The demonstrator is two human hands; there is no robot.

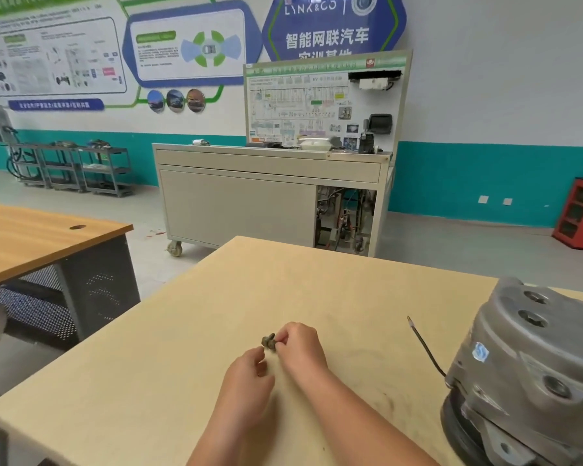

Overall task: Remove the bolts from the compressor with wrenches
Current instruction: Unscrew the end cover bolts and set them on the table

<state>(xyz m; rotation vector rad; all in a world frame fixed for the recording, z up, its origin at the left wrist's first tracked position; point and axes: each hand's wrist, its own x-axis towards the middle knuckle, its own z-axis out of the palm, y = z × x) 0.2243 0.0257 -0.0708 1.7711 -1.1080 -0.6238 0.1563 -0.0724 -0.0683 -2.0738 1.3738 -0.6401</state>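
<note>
Compressor point(532, 375) was the landmark in the head view, a grey cast-metal body at the right edge of the pale wooden table point(189, 375), with several round bolt holes showing dark on its upper face. I could not tell whether any of them still held a bolt. A thin black wire point(426, 348) ran out from its near side onto the tabletop.

Well to the left of the compressor, both hands met over the middle of the table. The right hand point(300, 344) was mostly curled, its fingertips point(280, 338) pinched on a small cluster of dark bolts point(269, 341) held just above the surface. The left hand point(246, 375) sat just beside it on the side away from the compressor, fingers bent inward. Something dark showed between its fingers, perhaps another bolt, but it was too small to be sure. No wrench appeared anywhere in view.

The step in hand looked like gathering or setting down loosened bolts. To do it well, they were best laid together in one spot clear of the table edge and away from the compressor's wire, heads down so they would not roll. Keeping them grouped would have made counting them against the open holes easy. The risk was a small bolt slipping from the pinch and rolling off the smooth top.
</note>
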